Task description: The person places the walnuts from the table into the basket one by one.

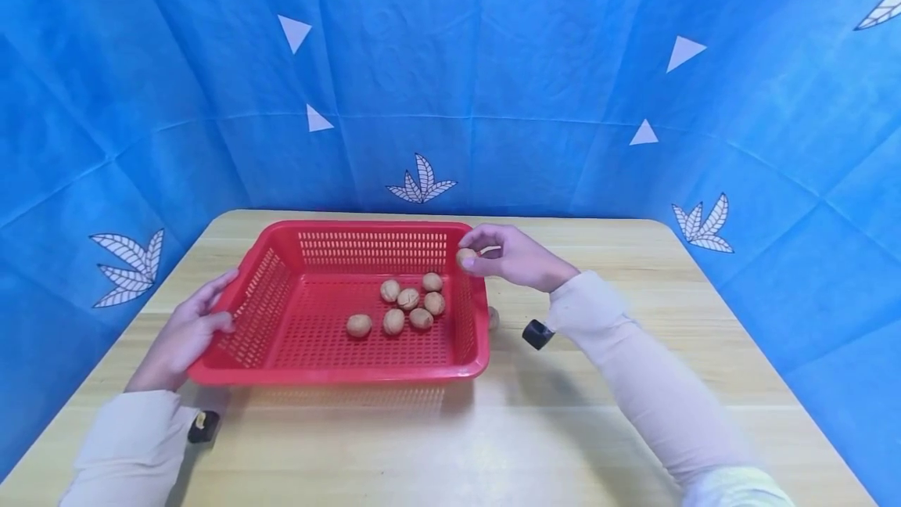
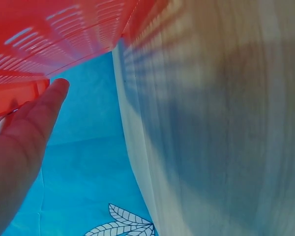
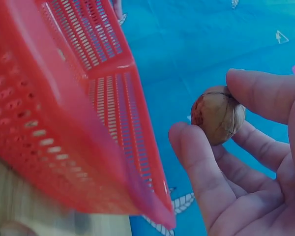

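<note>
A red plastic basket (image 1: 338,375) with slotted walls has several walnuts (image 1: 394,322) lying in its middle and right side. At its left end, my left hand (image 1: 184,333) grips the rim; the left wrist view has that hand's fingers (image 2: 39,115) against the basket wall. My right hand (image 1: 524,258) pinches one walnut (image 3: 219,117) between thumb and fingertips, at the basket's right rim and above its floor. Another walnut (image 1: 493,318) lies on the table just outside the right wall, partly hidden by the basket.
The basket stands on a light wood table (image 1: 563,444). Behind and around the table hangs a blue cloth (image 1: 479,163) printed with white leaves and triangles. A small black device (image 1: 538,334) is at my right wrist, and another black device (image 1: 203,427) at my left wrist.
</note>
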Available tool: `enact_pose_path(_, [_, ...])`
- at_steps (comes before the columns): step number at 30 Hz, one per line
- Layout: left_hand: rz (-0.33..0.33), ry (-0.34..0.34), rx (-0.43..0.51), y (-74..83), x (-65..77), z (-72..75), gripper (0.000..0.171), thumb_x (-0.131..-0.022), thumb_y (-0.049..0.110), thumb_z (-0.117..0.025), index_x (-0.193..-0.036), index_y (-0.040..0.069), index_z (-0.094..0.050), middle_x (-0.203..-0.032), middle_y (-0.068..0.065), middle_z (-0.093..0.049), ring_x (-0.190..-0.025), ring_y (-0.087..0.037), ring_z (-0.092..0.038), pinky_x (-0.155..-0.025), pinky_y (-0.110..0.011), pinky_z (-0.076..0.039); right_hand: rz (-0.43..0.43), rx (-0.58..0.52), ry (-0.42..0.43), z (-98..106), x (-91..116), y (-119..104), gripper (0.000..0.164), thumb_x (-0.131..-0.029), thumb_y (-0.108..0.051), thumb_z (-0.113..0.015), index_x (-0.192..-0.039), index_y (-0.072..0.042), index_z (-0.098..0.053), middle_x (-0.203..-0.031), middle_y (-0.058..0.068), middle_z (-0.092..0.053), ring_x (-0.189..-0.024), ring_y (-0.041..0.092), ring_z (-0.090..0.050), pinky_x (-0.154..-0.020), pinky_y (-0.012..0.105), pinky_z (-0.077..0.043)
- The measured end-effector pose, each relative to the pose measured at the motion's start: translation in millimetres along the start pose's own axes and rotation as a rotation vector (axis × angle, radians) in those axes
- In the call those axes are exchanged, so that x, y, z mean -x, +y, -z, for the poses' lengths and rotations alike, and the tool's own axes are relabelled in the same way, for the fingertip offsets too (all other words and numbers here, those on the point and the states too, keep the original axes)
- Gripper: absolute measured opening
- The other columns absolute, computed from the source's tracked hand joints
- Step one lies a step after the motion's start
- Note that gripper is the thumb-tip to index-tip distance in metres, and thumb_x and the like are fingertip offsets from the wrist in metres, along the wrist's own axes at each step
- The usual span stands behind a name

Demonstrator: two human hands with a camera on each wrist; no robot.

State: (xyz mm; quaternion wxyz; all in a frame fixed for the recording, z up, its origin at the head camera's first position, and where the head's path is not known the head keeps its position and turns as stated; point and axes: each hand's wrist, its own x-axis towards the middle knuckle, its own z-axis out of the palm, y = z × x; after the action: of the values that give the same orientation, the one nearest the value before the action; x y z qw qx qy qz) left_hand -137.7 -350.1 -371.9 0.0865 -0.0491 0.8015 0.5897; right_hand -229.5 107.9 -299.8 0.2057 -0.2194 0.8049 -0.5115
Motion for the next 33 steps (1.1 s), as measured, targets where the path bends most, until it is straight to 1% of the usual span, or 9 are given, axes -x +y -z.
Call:
enact_pose_path(4, [0.006, -0.001, 0.012, 1.2, 0.7, 0.4, 0.077, -0.094, 0.002, -0.044, -0.157, 0.021, -0.005, -0.146, -0.026, -0.025, -0.093, -0.005, -0.058, -0.077, -0.035, -0.057, -0.009, 0.027, 0.008, -7.4, -9.4, -4.8, 0.031, -0.09, -0.023, -0.069, -0.117, -0.01, -0.06, -0.113, 0.009, -0.06, -0.106, 0.026, -0.059, -0.088, 0.04, -0.052])
enact_pose_path(11, [-0.003, -0.002, 0.023, -0.7, -0.3, 0.2, 0.077, -0.094, 0.001, -0.045, -0.157, 0.022, -0.006, -0.144, -0.022, -0.028, -0.093, -0.005, -0.058, -0.077, -0.034, -0.057, 0.014, 0.05, 0.01, -25.5, -23.5, -9.9, 0.033, -0.09, -0.018, -0.068, -0.12, -0.006, -0.06, -0.113, 0.007, -0.06, -0.109, 0.023, -0.055, -0.088, 0.038, -0.051])
enact_pose_path(18, [-0.01, 0.002, 0.026, -0.5, -1.1, -0.9, 0.076, -0.094, 0.0, -0.044, -0.157, 0.02, -0.006, -0.144, -0.022, -0.028, -0.092, -0.004, -0.059, -0.076, -0.033, -0.057, 0.017, 0.112, 0.015, -47.6, -36.6, -18.4, 0.027, -0.09, -0.018, -0.069, -0.116, -0.012, -0.062, -0.112, 0.002, -0.06, -0.11, 0.02, -0.053, -0.088, 0.037, -0.05])
enact_pose_path(22, [-0.014, 0.0, 0.045, -0.9, -1.8, 1.1, 0.077, -0.094, -0.002, -0.044, -0.157, 0.02, -0.007, -0.137, -0.015, -0.035, -0.09, -0.005, -0.06, -0.074, -0.032, -0.057, 0.013, 0.088, 0.024, -56.3, -46.3, -19.0, 0.028, -0.09, -0.019, -0.069, -0.116, -0.013, -0.063, -0.112, 0.002, -0.061, -0.111, 0.019, -0.053, -0.089, 0.036, -0.049])
enact_pose_path(26, [-0.023, -0.009, 0.061, -1.9, -1.9, 2.1, 0.077, -0.093, -0.002, -0.045, -0.157, 0.021, -0.008, -0.135, -0.012, -0.037, -0.09, -0.006, -0.061, -0.074, -0.032, -0.057, -0.01, 0.036, 0.036, -62.6, -56.0, -14.2, 0.028, -0.089, -0.019, -0.07, -0.115, -0.012, -0.063, -0.111, 0.004, -0.061, -0.107, 0.02, -0.055, -0.087, 0.036, -0.05])
enact_pose_path(29, [-0.028, -0.013, 0.071, -2.6, -1.8, 2.3, 0.078, -0.093, -0.002, -0.045, -0.157, 0.021, -0.009, -0.132, -0.009, -0.04, -0.09, -0.007, -0.061, -0.073, -0.032, -0.057, -0.025, 0.008, 0.068, -67.8, -62.4, -9.8, 0.026, -0.09, -0.02, -0.069, -0.114, -0.013, -0.063, -0.109, 0.004, -0.061, -0.103, 0.018, -0.058, -0.087, 0.035, -0.05])
enact_pose_path(33, [-0.022, -0.012, 0.091, -3.7, -1.3, 3.5, 0.078, -0.092, -0.004, -0.046, -0.157, 0.02, -0.009, -0.127, -0.003, -0.042, -0.089, -0.007, -0.062, -0.073, -0.033, -0.057, -0.013, -0.035, 0.122, -76.5, -71.0, -7.4, 0.027, -0.09, -0.02, -0.068, -0.114, -0.009, -0.062, -0.106, 0.006, -0.062, -0.098, 0.019, -0.062, -0.087, 0.032, -0.05])
